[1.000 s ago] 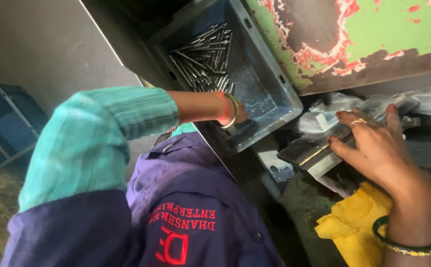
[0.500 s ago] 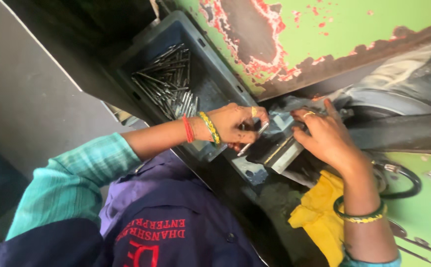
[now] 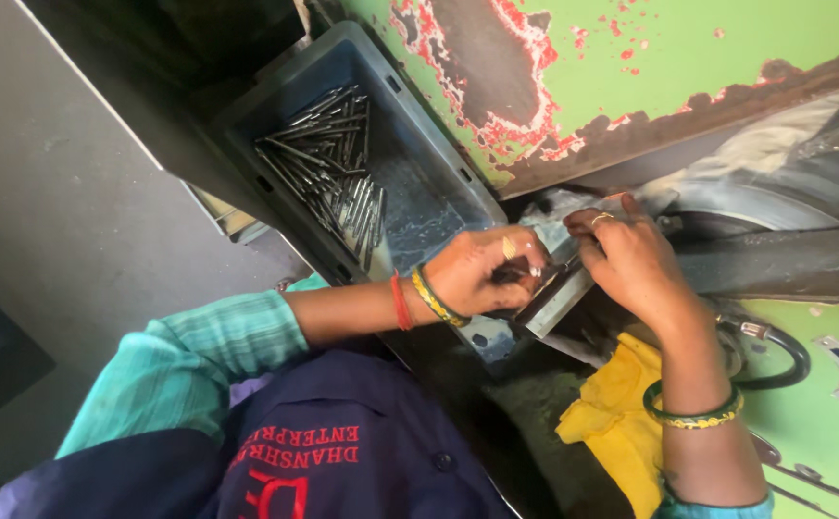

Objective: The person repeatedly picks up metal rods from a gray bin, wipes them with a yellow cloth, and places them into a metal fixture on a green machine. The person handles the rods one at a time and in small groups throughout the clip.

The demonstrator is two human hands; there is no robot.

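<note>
My left hand [image 3: 482,274] is closed around a thin metal pin, its tip pointing at a grey metal block [image 3: 559,293] on the machine. My right hand [image 3: 631,264] rests on top of that block, fingers curled over its far edge; whether it grips anything is hidden. Both hands meet just right of a dark grey plastic bin [image 3: 419,207] that holds several long metal pins [image 3: 328,168] in its upper left part.
A green machine panel with peeling paint [image 3: 631,67] rises behind the hands. A yellow cloth [image 3: 612,423] lies under my right forearm. A black hose loop [image 3: 775,351] sits at right. Grey floor [image 3: 63,221] lies to the left.
My left hand left the bin and came over to the metal block with a pin. My right hand stayed on the block while the view shifted.
</note>
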